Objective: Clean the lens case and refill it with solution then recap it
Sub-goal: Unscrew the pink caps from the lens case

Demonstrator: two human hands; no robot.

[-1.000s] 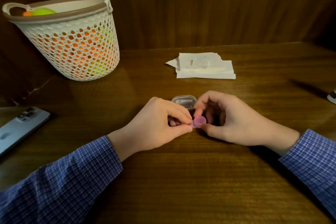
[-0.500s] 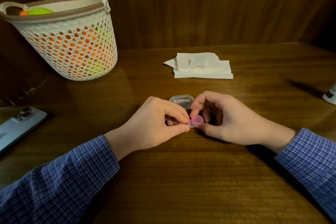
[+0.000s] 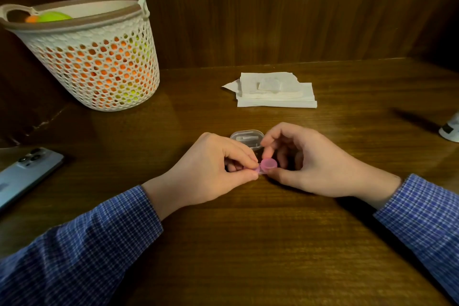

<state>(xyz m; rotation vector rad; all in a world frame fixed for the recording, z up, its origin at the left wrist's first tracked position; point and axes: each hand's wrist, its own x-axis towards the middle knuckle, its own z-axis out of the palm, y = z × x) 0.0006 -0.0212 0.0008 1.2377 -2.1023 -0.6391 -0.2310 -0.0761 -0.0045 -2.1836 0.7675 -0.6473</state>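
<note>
A small pink lens case [image 3: 258, 170] sits low over the wooden table [image 3: 248, 243], between my two hands. My left hand [image 3: 213, 169] pinches its left end between thumb and forefinger. My right hand [image 3: 305, 160] curls round the round pink cap [image 3: 269, 164] on the case's right side, thumb below and forefinger above. Most of the case is hidden by my fingers. A white bottle [image 3: 450, 129], probably the solution, shows partly at the right edge.
Just behind my hands lies a clear plastic box [image 3: 246, 138]. A stack of white tissues [image 3: 274, 90] lies farther back. A white mesh basket [image 3: 92, 57] with orange and green balls stands at the back left. A phone [image 3: 24, 171] lies at the left edge.
Both hands stay on the lens case; my right fingers have shifted slightly around the pink cap. The view has drifted a little.
</note>
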